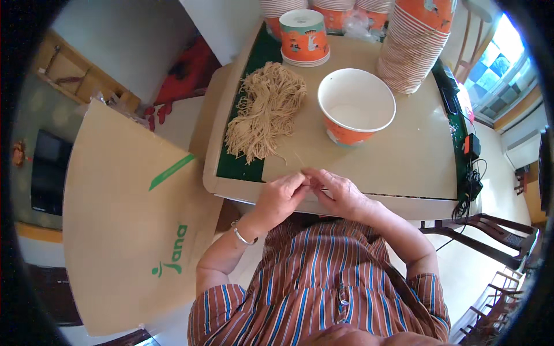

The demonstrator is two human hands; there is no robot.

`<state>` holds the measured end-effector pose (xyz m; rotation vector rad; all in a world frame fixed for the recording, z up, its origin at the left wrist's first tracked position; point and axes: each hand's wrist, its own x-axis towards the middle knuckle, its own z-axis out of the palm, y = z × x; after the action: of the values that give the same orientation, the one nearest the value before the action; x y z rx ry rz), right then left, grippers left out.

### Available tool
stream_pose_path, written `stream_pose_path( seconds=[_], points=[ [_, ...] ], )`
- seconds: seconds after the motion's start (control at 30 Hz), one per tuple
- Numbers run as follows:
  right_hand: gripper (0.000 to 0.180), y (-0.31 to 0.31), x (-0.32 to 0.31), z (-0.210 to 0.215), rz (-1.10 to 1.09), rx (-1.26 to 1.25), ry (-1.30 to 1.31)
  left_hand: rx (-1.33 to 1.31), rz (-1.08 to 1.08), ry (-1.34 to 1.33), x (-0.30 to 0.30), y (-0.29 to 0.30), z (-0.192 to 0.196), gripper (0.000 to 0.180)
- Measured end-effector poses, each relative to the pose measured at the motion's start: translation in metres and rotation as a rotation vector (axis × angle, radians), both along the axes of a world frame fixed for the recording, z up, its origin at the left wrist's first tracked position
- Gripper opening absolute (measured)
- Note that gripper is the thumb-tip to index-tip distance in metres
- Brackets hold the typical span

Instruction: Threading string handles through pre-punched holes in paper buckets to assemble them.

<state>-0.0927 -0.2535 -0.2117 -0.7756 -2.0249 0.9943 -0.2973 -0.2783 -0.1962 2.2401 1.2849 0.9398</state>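
Note:
My left hand (281, 195) and my right hand (339, 193) meet fingertip to fingertip over the table's near edge, both closed in a pinch. A thin tan strand of string (300, 161) pokes up from between the fingertips; its lower part is hidden by the fingers. Beyond my left hand lies a loose, tangled heap of tan string (266, 106). An open paper bucket (356, 109), white inside and orange outside, stands upright past my right hand, apart from it. Behind the heap, another orange paper bucket (304, 43) rests upside down on the table.
A tall, leaning stack of nested paper buckets (412, 52) stands at the back right, with more stacks (334, 17) and a clear plastic bag (359, 24) at the back. Black cables (470, 184) hang off the right edge. A big cardboard box (127, 213) stands at left.

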Motion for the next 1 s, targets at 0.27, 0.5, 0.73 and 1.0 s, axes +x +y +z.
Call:
stream_pose_path(
  seconds=[0.27, 0.5, 0.73, 1.0],
  points=[
    [0.014, -0.013, 0.038, 0.008, -0.147, 0.147, -0.086, -0.223, -0.151, -0.033, 0.015, 0.014, 0.025, 0.008],
    [0.01, -0.026, 0.074, 0.015, -0.252, 0.101, -0.044, -0.218, -0.215, -0.034, 0.034, 0.023, 0.038, 0.007],
    [0.008, -0.041, 0.103, 0.021, -0.348, -0.01, 0.0, -0.205, -0.323, -0.025, 0.067, 0.034, 0.05, 0.007],
    [0.006, -0.047, 0.132, 0.021, -0.405, -0.039, 0.003, -0.143, -0.4, 0.048, 0.095, 0.041, 0.06, 0.008]
  ],
)
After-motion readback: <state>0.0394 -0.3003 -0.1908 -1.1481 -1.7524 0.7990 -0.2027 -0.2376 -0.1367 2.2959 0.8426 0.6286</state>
